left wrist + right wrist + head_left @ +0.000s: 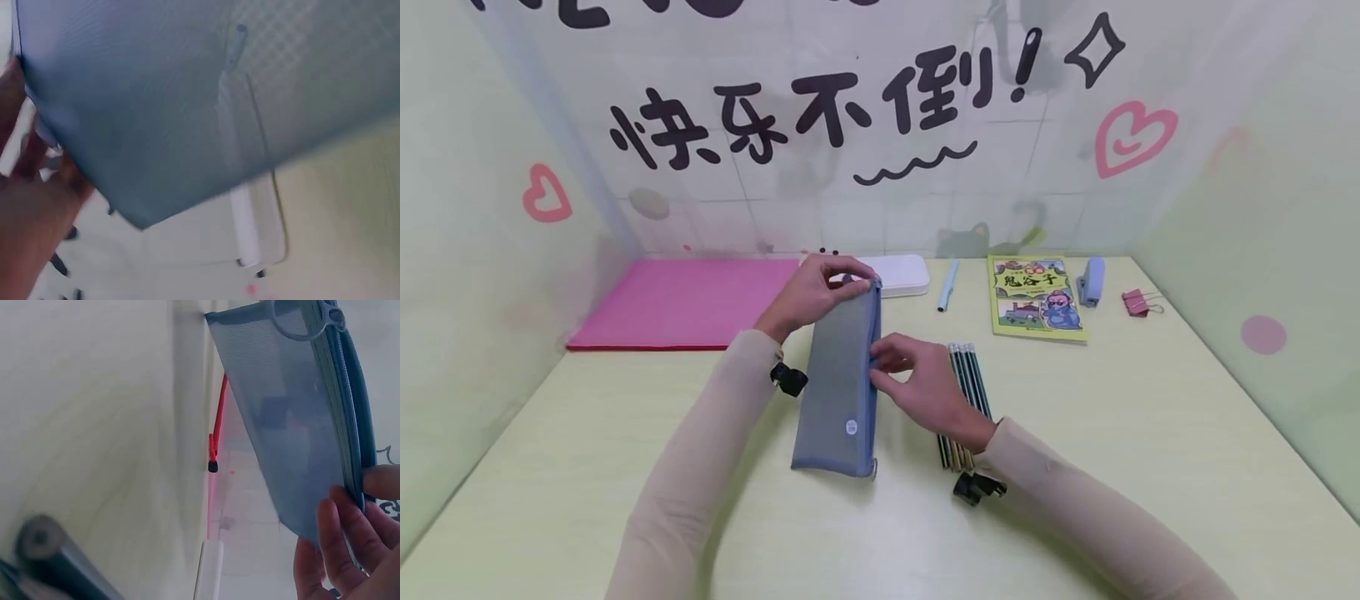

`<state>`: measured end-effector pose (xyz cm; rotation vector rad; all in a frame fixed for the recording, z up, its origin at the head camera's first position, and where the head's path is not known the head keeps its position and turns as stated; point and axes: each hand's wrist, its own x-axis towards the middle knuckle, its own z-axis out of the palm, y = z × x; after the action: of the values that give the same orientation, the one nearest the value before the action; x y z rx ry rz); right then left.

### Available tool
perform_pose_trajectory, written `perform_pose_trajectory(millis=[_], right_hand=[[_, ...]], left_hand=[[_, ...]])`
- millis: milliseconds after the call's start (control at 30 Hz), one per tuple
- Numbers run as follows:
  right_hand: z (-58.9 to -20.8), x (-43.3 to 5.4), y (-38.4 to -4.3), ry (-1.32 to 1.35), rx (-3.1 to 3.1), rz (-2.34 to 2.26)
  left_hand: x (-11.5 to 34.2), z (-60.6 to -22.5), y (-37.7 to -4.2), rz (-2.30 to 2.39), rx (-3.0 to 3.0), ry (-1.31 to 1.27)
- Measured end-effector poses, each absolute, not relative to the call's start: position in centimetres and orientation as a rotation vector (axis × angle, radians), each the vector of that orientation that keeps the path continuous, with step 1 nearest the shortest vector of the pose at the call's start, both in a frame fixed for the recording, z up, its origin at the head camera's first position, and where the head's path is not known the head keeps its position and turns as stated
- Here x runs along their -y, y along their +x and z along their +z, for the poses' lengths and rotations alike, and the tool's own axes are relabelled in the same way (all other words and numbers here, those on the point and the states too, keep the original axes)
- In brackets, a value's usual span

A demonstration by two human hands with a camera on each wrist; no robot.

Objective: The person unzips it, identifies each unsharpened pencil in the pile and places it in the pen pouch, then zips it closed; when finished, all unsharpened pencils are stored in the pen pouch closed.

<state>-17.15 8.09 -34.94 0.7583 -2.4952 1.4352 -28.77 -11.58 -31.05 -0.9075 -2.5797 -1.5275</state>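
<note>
A blue-grey mesh zip pouch (838, 383) stands on its side between both hands, its long zipped edge towards the right hand. My left hand (812, 296) pinches the far end of the pouch at the zipper's end. Midway along the zipped edge, the thumb and fingers of my right hand (925, 387) hold the fabric beside the zipper (344, 412). A ring (303, 334) hangs at the zipper's near end. Through the mesh (137, 112), shapes behind it show faintly. Several dark green pencils (973, 379) lie on the table under the right wrist.
A pink folder (700, 304) lies at the back left. Along the back are a white case (904, 275), a light blue pen (949, 286), a yellow booklet (1037, 300), a blue stapler (1092, 282) and a pink binder clip (1137, 303). Printed walls enclose the table.
</note>
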Motion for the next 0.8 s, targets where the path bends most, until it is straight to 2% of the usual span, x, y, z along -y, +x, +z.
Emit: perform_pose_trajectory(millis=[333,567,800], right_hand=[[-34.9,-8.9,-17.4,0.609,2.538,1.411],[-35.4,-9.9,-17.7,0.533,2.598,1.376],[-35.7,-10.9,-17.5,0.469,2.734,1.289]], left_hand=[[10.1,-29.6,-23.7,-0.749,2.699,-1.239],[11.6,-28.6,-21.8,-0.539,2.849,-1.035],[13.3,-27.1,-21.0,-0.458,2.799,-0.948]])
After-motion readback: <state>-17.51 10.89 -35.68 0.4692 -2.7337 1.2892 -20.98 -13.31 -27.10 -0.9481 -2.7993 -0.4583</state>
